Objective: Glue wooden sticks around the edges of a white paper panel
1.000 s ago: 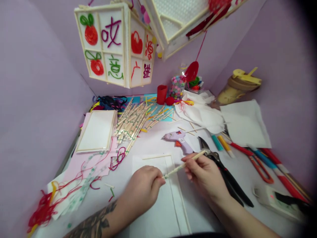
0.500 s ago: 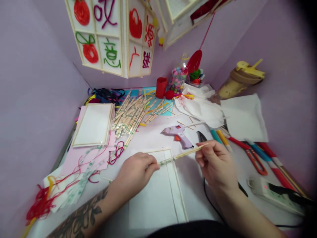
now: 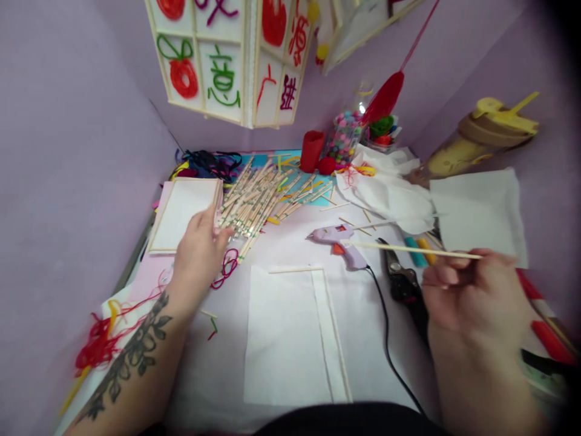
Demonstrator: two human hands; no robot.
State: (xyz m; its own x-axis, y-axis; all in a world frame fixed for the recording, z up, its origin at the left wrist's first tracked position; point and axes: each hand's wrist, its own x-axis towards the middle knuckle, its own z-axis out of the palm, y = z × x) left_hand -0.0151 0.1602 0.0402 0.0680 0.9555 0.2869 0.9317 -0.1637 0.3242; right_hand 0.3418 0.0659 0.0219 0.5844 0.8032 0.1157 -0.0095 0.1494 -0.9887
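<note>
My right hand (image 3: 472,297), slightly blurred, grips a bare wooden chopstick (image 3: 422,249) that points left across the glue gun's handle from above. Whether a second one lies against it I cannot tell. My left hand (image 3: 200,248) is at the near edge of a heap of chopsticks in printed clear wrappers (image 3: 254,203), beside a white panel framed with sticks (image 3: 184,215). Its thumb and forefinger are apart; the other fingers are hidden. Below, a white sheet (image 3: 285,339) lies on the table with sticks along its top and right edges.
A lilac glue gun (image 3: 336,236) trails a black cord, with black-handled pliers (image 3: 399,272) beside it. White cloth (image 3: 385,194), a tilted tumbler (image 3: 481,139) and a jar of pompoms (image 3: 342,136) stand farther back. A decorated lantern (image 3: 227,72) hangs overhead. Red yarn (image 3: 97,345) lies left.
My hands have moved apart. The left went left to the chopstick heap; the right went right with the chopstick, now out of its printed wrapper. The view has shifted a little.
</note>
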